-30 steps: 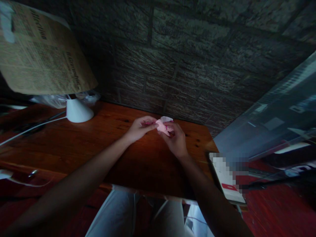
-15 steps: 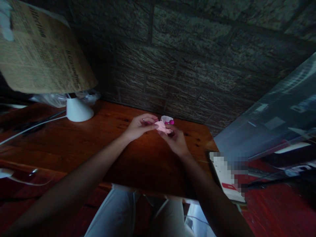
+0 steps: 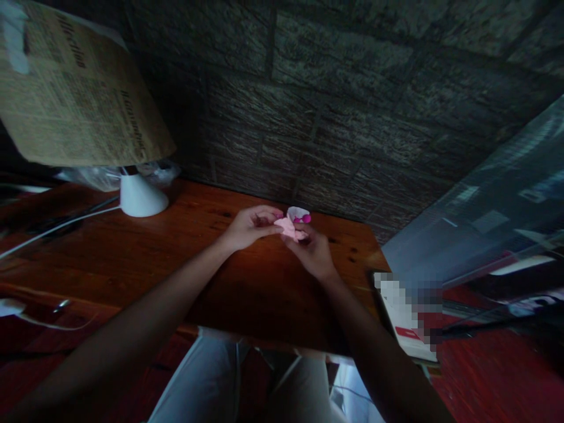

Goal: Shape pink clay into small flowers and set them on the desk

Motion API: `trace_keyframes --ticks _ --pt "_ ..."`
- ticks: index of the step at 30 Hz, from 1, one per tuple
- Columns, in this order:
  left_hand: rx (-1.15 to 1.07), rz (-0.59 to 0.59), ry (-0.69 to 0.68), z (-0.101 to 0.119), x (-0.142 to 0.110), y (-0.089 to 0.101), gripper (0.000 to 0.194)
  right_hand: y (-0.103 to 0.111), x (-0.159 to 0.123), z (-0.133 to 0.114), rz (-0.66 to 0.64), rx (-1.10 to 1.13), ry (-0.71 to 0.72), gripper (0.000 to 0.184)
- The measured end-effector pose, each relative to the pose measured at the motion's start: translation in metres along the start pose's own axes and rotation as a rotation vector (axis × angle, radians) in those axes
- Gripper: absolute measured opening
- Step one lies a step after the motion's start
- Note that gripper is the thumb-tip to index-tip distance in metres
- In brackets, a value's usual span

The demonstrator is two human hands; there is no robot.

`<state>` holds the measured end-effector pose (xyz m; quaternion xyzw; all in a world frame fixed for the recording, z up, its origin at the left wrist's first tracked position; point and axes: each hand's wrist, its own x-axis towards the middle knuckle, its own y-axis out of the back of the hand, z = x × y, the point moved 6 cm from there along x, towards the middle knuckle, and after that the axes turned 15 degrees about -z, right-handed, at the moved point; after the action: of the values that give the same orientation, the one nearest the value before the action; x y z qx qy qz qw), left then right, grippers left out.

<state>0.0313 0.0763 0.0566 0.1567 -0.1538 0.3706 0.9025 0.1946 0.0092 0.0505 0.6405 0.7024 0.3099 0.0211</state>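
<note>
Both my hands meet over the far part of a reddish wooden table, close to the stone wall. My left hand pinches the left side of a small pink folded paper piece. My right hand grips the same piece from below and the right, its fingers curled round it. A white part of the paper sticks up at the top. The fingernails show bright pink. My forearms reach in from the bottom of the view.
A white lamp base with a newspaper-print shade stands at the back left, its white cable trailing left. A white and red booklet lies at the table's right edge. Crumpled clear plastic sits behind the lamp.
My hands have stayed in place; the fingers have shifted slightly on the pink paper, and its white part now stands up more.
</note>
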Motion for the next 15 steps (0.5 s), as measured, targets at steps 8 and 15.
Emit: trace_keyframes --ticks 8,15 --pt "-0.090 -0.024 -0.073 -0.007 0.002 -0.007 0.070 -0.003 0.006 0.001 -0.044 0.224 0.141 0.037" --pt "-0.099 -0.089 -0.030 -0.006 0.000 -0.014 0.032 -0.002 0.004 0.003 -0.053 -0.001 0.126 0.035"
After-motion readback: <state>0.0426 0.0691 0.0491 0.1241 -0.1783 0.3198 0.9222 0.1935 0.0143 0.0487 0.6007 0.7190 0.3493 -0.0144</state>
